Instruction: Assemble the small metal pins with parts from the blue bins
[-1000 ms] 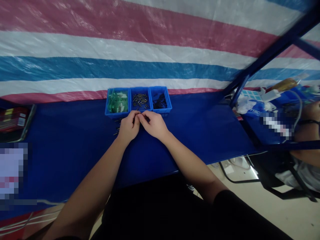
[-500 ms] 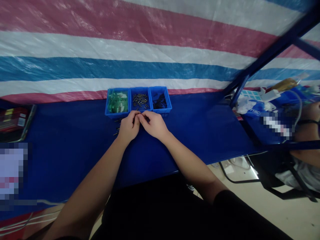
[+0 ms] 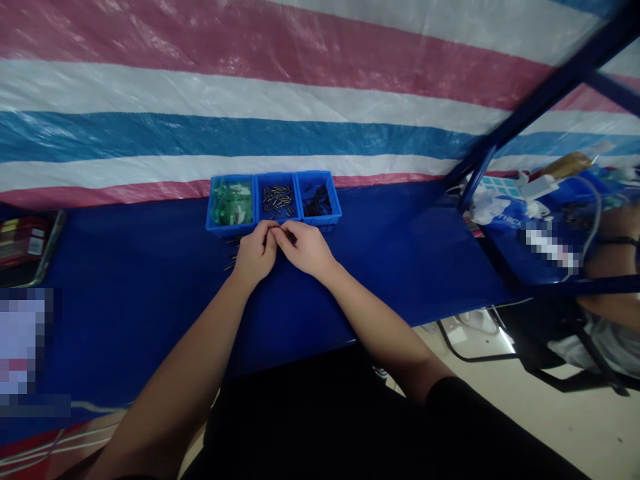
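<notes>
Three blue bins [image 3: 320, 222] hold green parts [image 3: 231, 203], pins [image 3: 277, 202] and black parts [image 3: 317, 202], all well stocked, and only a few loose pins [image 3: 231, 252] lie on the tabletop [image 3: 125, 320] below them. The left hand [image 3: 256, 253] and right hand [image 3: 305, 250] meet, fingers narrowly pinched on a small dark piece [image 3: 277, 229], barely visible

Three blue bins [image 3: 274, 219] ahead, shelf post [image 3: 476, 180] right

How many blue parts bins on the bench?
3, in a row: left bin with green parts, middle bin with metal pins, right bin with dark parts.
</notes>
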Available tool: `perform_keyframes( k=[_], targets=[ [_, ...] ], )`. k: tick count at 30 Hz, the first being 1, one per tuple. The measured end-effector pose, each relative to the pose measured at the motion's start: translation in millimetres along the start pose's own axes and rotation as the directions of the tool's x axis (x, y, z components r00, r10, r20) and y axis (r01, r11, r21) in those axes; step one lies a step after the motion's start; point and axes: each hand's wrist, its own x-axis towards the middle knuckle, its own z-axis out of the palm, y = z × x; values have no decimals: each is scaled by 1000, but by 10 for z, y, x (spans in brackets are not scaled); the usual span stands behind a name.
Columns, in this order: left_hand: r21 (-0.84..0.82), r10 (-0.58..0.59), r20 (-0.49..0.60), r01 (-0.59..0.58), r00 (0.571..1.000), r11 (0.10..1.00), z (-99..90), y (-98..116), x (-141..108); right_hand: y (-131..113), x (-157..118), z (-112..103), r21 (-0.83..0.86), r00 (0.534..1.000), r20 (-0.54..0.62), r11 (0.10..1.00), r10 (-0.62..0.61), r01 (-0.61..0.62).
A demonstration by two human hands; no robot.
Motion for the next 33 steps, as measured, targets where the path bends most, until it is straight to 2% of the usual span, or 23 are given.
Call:
perform_keyframes(
  k=[17,33],
  targets=[
    [26,-1,17,0,1000,1000,-4,-32,10,-64,12,-47,-63,998,65,998,17,-13],
    [31,-7,17,6,1000,999,2,-19,17,-60,7,-42,-71,998,69,998,3,2]
  ],
)
